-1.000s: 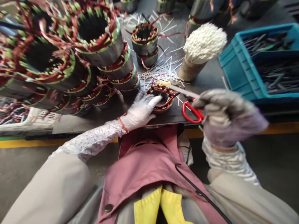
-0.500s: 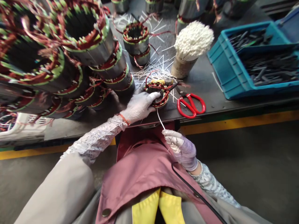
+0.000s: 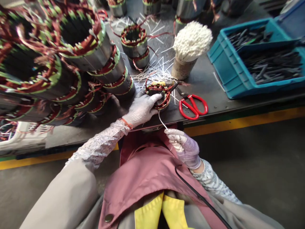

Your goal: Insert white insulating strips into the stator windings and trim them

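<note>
The copper-wound ring (image 3: 165,103) is sitting on the desk (image 3: 202,84) close to its near edge, directly in front of the person. The left hand (image 3: 141,109), gloved in white, is lying over the ring's left side — one finger is reaching across the rim into the opening, the thumb is staying low at the front, and the other fingertips are partly hidden, so whether this grip is clamping or only resting I cannot tell. The right hand (image 3: 182,145) is hanging just off the desk's edge, its fingertips closing together on a white tie (image 3: 162,121), which is curving up to the ring's near side. Red-handled scissors (image 3: 193,107) are lying just right of the ring, while loose white ties (image 3: 153,74) are scattering behind it. Farther back, a bundle of white ties (image 3: 192,39) is standing in a holder (image 3: 182,69); a blue bin (image 3: 228,68) is holding black pieces (image 3: 267,66). Stacked wound cores (image 3: 97,58) are crowding the left.
</note>
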Available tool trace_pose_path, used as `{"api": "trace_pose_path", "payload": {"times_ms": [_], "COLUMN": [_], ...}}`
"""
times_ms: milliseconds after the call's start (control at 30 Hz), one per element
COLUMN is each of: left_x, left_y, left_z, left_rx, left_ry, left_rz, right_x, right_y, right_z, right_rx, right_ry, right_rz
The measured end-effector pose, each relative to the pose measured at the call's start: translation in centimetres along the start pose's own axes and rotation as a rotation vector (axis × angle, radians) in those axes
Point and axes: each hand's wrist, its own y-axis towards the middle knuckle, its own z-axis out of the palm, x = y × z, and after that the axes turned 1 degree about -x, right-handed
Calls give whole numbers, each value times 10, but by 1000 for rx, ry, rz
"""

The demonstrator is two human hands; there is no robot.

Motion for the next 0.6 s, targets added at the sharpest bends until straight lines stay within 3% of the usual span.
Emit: {"api": "trace_pose_path", "payload": {"times_ms": [233, 467, 600], "left_x": [0, -2, -3], "left_y": [2, 3, 1], "left_z": [1, -2, -1], "left_rx": [20, 26, 7], "left_ry": [-30, -34, -74], "left_rz": [-19, -26, -47], "right_x": [12, 0, -20], "right_y": [-5, -3, 16], "right_z": [-7, -4, 13], "right_rx": [-26, -27, -59], "right_ry": [-18, -8, 7], "right_rz": [58, 69, 56]}}
